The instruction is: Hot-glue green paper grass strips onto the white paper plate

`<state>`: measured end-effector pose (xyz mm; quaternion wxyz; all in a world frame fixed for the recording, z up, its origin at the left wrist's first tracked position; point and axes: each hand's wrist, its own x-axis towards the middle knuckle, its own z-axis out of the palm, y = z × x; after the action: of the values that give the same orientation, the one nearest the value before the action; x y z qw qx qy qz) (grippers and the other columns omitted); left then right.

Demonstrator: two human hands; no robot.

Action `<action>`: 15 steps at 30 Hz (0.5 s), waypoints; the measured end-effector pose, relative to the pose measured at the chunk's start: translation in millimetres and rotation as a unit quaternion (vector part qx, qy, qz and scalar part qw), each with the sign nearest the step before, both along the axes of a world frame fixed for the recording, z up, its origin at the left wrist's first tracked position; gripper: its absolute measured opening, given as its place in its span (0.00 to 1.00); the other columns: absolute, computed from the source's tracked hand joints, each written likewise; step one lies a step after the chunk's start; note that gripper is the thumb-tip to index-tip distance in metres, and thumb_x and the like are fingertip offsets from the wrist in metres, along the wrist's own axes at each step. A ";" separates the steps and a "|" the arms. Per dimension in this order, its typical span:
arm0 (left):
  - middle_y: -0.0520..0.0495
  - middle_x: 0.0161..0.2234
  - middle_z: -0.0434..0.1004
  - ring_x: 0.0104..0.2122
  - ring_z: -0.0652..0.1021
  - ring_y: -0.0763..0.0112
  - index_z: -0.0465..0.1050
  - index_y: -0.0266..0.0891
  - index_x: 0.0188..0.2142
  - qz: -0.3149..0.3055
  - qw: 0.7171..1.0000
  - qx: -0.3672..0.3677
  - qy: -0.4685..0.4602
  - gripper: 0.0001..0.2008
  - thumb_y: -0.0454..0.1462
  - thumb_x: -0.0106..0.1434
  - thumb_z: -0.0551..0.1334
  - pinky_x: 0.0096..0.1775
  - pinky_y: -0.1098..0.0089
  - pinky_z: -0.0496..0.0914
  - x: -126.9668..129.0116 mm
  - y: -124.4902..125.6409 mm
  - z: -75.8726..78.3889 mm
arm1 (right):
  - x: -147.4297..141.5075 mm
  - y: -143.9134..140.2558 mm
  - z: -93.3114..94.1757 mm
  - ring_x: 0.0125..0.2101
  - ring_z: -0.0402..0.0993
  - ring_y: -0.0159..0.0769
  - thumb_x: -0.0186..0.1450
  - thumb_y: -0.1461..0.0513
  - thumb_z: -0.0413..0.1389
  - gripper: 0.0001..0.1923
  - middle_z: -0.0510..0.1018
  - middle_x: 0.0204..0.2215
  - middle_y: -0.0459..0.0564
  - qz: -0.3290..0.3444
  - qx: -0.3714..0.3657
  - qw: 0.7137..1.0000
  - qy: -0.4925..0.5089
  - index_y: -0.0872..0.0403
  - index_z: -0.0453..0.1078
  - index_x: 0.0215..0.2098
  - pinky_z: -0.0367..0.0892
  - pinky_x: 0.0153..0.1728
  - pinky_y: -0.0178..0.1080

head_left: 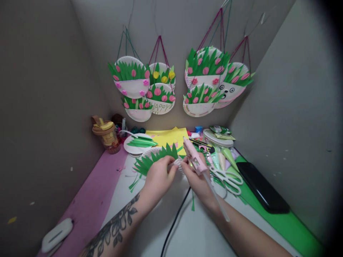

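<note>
My left hand (160, 174) is closed on a white paper plate (148, 152), thumb and fingers pinching near its right end. A row of pointed green paper grass (148, 162) stands along the plate, partly hidden behind that hand. In my right hand (197, 182) is a pink hot glue gun (193, 155), nozzle pointing up and to the left. A long translucent glue stick (218, 203) sticks out of its back end. The right fingertips meet the plate's ridged edge beside my left thumb. The glue gun's grip is mostly hidden by the hand.
White scissors (227, 178) and piping-bag-like cones (230, 159) lie to the right, near a black case (262, 187). Behind are yellow paper (171, 137) and a plate of green strips (130, 148). A lidded cup (107, 137) stands left. A black cable (175, 221) crosses the front. Decorated plates (132, 87) hang above.
</note>
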<state>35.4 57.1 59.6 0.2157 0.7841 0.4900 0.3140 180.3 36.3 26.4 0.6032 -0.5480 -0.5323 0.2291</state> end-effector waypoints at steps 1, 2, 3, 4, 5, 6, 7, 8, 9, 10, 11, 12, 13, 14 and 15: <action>0.48 0.33 0.79 0.31 0.77 0.68 0.73 0.39 0.36 -0.001 1.000 -0.011 -0.014 0.06 0.36 0.63 0.58 0.33 0.70 0.67 0.1 1.2 0.2 | -0.8 -0.3 0.3 0.28 0.71 0.33 0.61 0.61 0.58 0.10 0.73 0.31 0.44 0.006 -0.001 1.000 0.004 0.52 0.64 0.40 0.67 0.30 0.36; 0.48 0.32 0.79 0.31 0.76 0.69 0.74 0.38 0.34 -0.003 1.000 -0.018 -0.022 0.06 0.36 0.63 0.58 0.33 0.71 0.66 0.2 2.0 0.6 | -1.4 -0.6 1.1 0.29 0.71 0.33 0.61 0.61 0.58 0.10 0.73 0.32 0.45 0.010 0.000 1.000 0.006 0.52 0.64 0.40 0.68 0.31 0.36; 0.48 0.31 0.79 0.30 0.76 0.69 0.74 0.38 0.33 -0.006 0.999 -0.021 -0.025 0.07 0.36 0.63 0.57 0.33 0.71 0.66 0.4 2.6 0.9 | -1.8 -0.9 2.5 0.30 0.72 0.34 0.61 0.61 0.57 0.10 0.74 0.32 0.45 0.014 0.002 1.000 0.007 0.52 0.64 0.40 0.68 0.32 0.37; 0.48 0.30 0.78 0.30 0.75 0.70 0.74 0.38 0.32 -0.009 0.999 -0.022 -0.023 0.07 0.36 0.63 0.57 0.33 0.71 0.65 0.6 2.8 1.0 | -2.0 -1.3 4.3 0.30 0.72 0.34 0.60 0.61 0.58 0.10 0.74 0.32 0.46 0.016 0.004 1.000 0.008 0.52 0.64 0.40 0.69 0.32 0.37; 0.49 0.30 0.78 0.29 0.75 0.70 0.74 0.38 0.31 -0.012 1.000 -0.021 -0.020 0.07 0.35 0.63 0.58 0.32 0.72 0.65 0.9 2.8 0.9 | -2.1 -1.7 6.5 0.30 0.72 0.34 0.60 0.61 0.58 0.10 0.74 0.32 0.46 0.019 0.005 1.000 0.008 0.53 0.65 0.39 0.69 0.32 0.37; 0.49 0.29 0.77 0.29 0.74 0.70 0.74 0.38 0.31 -0.012 1.000 -0.018 -0.016 0.07 0.35 0.63 0.58 0.32 0.72 0.64 1.2 2.5 0.4 | -2.0 -2.2 8.8 0.29 0.72 0.34 0.60 0.61 0.58 0.10 0.74 0.32 0.46 0.021 0.004 1.000 0.006 0.53 0.65 0.39 0.69 0.31 0.37; 0.49 0.29 0.77 0.29 0.74 0.71 0.74 0.38 0.31 -0.012 1.000 -0.015 -0.015 0.07 0.35 0.62 0.58 0.32 0.72 0.63 1.6 2.1 -0.5 | -1.8 -2.6 10.9 0.29 0.71 0.34 0.60 0.61 0.58 0.10 0.74 0.31 0.46 0.022 0.004 1.000 0.004 0.53 0.65 0.39 0.68 0.30 0.36; 0.49 0.29 0.76 0.29 0.73 0.71 0.74 0.38 0.31 -0.012 1.000 -0.013 -0.018 0.07 0.35 0.62 0.58 0.32 0.72 0.63 2.0 1.6 -1.5 | -1.5 -3.0 12.7 0.28 0.71 0.33 0.60 0.61 0.58 0.09 0.73 0.30 0.45 0.024 0.005 1.000 0.002 0.53 0.65 0.38 0.68 0.29 0.36; 0.49 0.29 0.76 0.29 0.73 0.71 0.73 0.38 0.30 -0.011 1.000 -0.012 -0.024 0.07 0.35 0.63 0.58 0.32 0.72 0.63 2.4 1.2 -2.8 | -1.2 -3.2 13.8 0.27 0.70 0.33 0.59 0.61 0.58 0.09 0.73 0.30 0.45 0.025 0.009 1.000 -0.001 0.53 0.65 0.38 0.68 0.28 0.35; 0.49 0.29 0.76 0.29 0.73 0.71 0.73 0.38 0.30 -0.012 0.999 -0.011 -0.030 0.08 0.36 0.63 0.58 0.32 0.72 0.63 2.7 0.8 -4.0 | -0.9 -3.2 14.2 0.26 0.69 0.32 0.59 0.61 0.57 0.08 0.72 0.29 0.45 0.026 0.017 1.000 -0.004 0.53 0.65 0.37 0.67 0.28 0.35; 0.49 0.29 0.76 0.30 0.73 0.71 0.73 0.38 0.29 -0.014 0.999 -0.011 -0.038 0.08 0.37 0.63 0.58 0.32 0.72 0.63 3.0 0.6 -5.0 | -0.6 -2.9 13.9 0.26 0.69 0.32 0.59 0.62 0.57 0.08 0.72 0.29 0.45 0.026 0.026 0.999 -0.006 0.53 0.65 0.37 0.67 0.28 0.35; 0.49 0.29 0.76 0.30 0.74 0.70 0.73 0.38 0.29 -0.018 0.999 -0.011 -0.045 0.09 0.37 0.64 0.57 0.32 0.72 0.63 3.1 0.4 -5.7 | -0.3 -2.4 12.9 0.26 0.69 0.32 0.59 0.62 0.58 0.08 0.72 0.29 0.44 0.025 0.034 0.999 -0.008 0.53 0.65 0.36 0.68 0.28 0.35; 0.49 0.30 0.76 0.30 0.74 0.70 0.72 0.38 0.29 -0.022 0.998 -0.012 -0.049 0.09 0.37 0.64 0.57 0.32 0.72 0.64 3.1 0.3 -6.0 | 0.0 -1.8 11.6 0.26 0.69 0.32 0.59 0.62 0.58 0.08 0.72 0.29 0.44 0.024 0.039 0.999 -0.011 0.52 0.65 0.36 0.68 0.28 0.35; 0.49 0.30 0.76 0.31 0.74 0.70 0.72 0.38 0.29 -0.027 0.998 -0.010 -0.048 0.09 0.37 0.64 0.57 0.33 0.72 0.64 3.2 0.3 -5.9 | 0.2 -1.0 10.1 0.26 0.68 0.32 0.59 0.62 0.58 0.07 0.71 0.29 0.44 0.017 0.043 0.999 -0.016 0.53 0.65 0.36 0.67 0.28 0.35; 0.48 0.30 0.76 0.31 0.74 0.69 0.72 0.38 0.30 -0.029 0.999 -0.006 -0.042 0.09 0.36 0.64 0.56 0.33 0.72 0.64 3.2 0.2 -5.4 | 0.2 -0.4 8.8 0.25 0.68 0.32 0.60 0.61 0.57 0.07 0.71 0.28 0.44 0.010 0.043 0.999 -0.021 0.53 0.65 0.36 0.67 0.27 0.35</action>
<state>38.6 57.2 54.2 0.2496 0.7832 0.4591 0.3370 180.5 35.9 35.2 0.6126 -0.5210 -0.5597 0.2000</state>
